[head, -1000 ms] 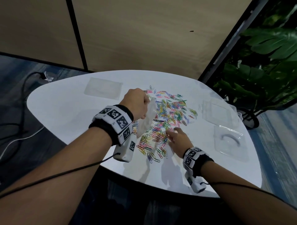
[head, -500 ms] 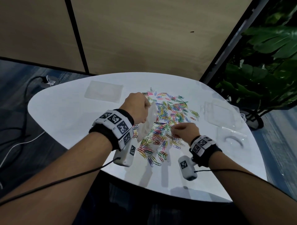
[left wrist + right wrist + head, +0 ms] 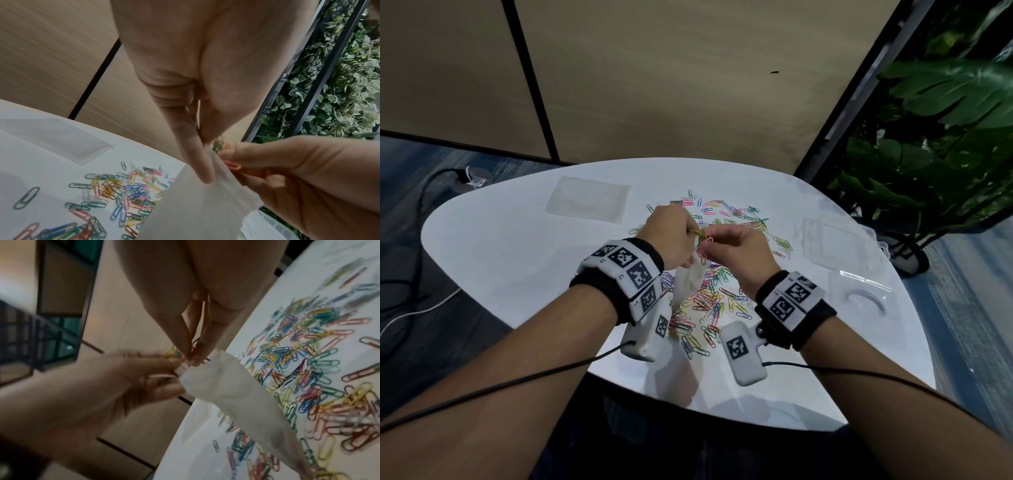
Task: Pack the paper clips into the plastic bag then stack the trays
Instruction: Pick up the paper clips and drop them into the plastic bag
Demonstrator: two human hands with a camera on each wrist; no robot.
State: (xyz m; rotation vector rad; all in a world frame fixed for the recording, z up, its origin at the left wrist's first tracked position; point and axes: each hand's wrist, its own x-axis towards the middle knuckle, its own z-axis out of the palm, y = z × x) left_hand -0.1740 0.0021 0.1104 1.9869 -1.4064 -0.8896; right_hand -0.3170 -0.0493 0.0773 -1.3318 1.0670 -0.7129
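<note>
Many coloured paper clips [image 3: 714, 294] lie scattered on the white table [image 3: 517, 260]. My left hand [image 3: 671, 236] pinches the mouth of a small clear plastic bag [image 3: 688, 277] that hangs above the pile; the same bag [image 3: 197, 203] fills the lower middle of the left wrist view, and the bag [image 3: 230, 386] also shows in the right wrist view. My right hand [image 3: 729, 246] pinches a few paper clips [image 3: 705, 240] right at the bag's mouth, a pink clip [image 3: 232, 165] showing between its fingers. Two clear trays [image 3: 832, 243] [image 3: 863, 294] sit at the right.
A flat clear plastic bag [image 3: 589, 204] lies at the table's far left. A potted plant [image 3: 935, 144] stands beyond the right edge. A wood-panel wall is behind the table, and cables [image 3: 421, 308] run over the floor on the left.
My right hand lifted from the pile with a few clips and moved up and left to the bag's mouth. The left hand kept holding the bag, raised slightly.
</note>
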